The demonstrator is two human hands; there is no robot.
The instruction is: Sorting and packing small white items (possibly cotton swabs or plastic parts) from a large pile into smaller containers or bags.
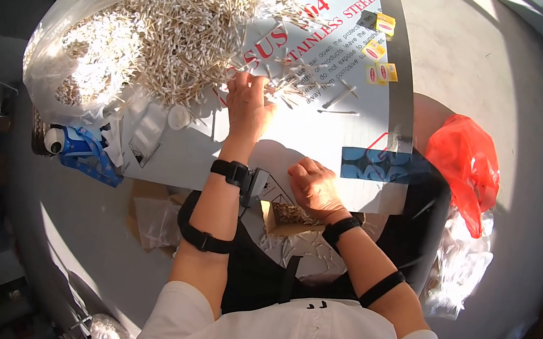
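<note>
Head view gives me both bare hands over a pale tabletop (303,132) covered with red and black print. My left hand (248,109) reaches farther forward, its fingers bent down at the right edge of a big heap of cotton swabs (199,22); I cannot tell whether they pinch any. My right hand (315,188) sits lower, near the front edge of the tabletop, with its fingers curled inward; whether something is tucked inside them I can't make out.

The heap fills the left half of the tabletop, and a clear plastic bag (51,62) lies around its left side with more swabs in it. I count a few loose swabs (339,96) lying to the right of my left hand, some crossing one another. A small round white piece (180,117) lies just in front of the heap, and a blue packet (91,154) is at the left front corner.

To the right I have yellow labels (378,73) near the far edge and a dark blue strip (375,166) beyond my right hand. Below the front edge, between the forearms, an open cardboard box (276,223) has swabs in it. Off the right side I see a red plastic bag (465,164) above crumpled clear plastic (461,268).
</note>
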